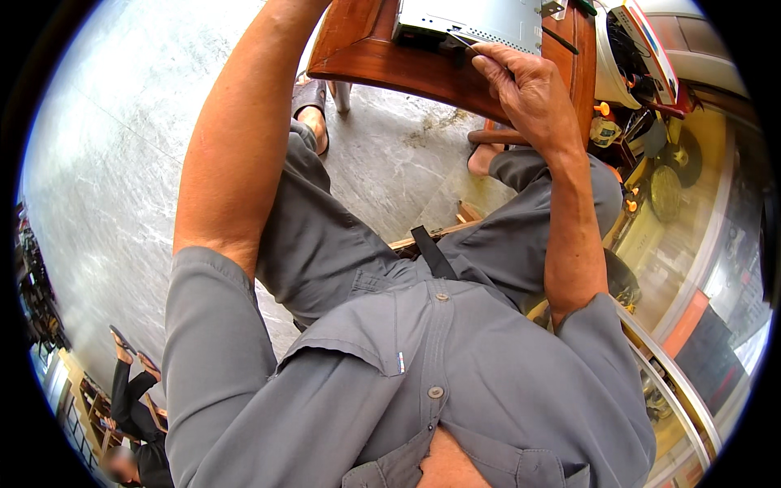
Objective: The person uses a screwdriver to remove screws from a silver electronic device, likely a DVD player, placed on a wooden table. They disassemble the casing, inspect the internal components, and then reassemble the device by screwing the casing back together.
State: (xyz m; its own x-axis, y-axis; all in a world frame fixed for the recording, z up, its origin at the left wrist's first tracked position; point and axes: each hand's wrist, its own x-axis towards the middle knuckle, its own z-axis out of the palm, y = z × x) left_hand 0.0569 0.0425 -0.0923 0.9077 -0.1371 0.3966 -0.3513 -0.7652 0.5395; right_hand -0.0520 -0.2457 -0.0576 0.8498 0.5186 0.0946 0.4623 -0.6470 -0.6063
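Observation:
My right hand (527, 91) is closed on a thin pointed metal tool (465, 41), pinched between thumb and fingers. The tool's tip touches or sits very close to the near edge of a silver metal electronics case (480, 18), which has a row of small holes along that side. This case lies on a reddish-brown wooden table (366, 50), and its far part is cut off by the upper rim. My left forearm (232, 122) reaches up past the table's left corner, but the hand itself is beyond the view.
A dark slim rod (561, 41) lies right of the case. Further right stand a white bucket (616, 61) and a glass cabinet (671, 244) holding round parts. Wood pieces (465, 213) lie between my legs. Another person (134, 407) sits far at lower left.

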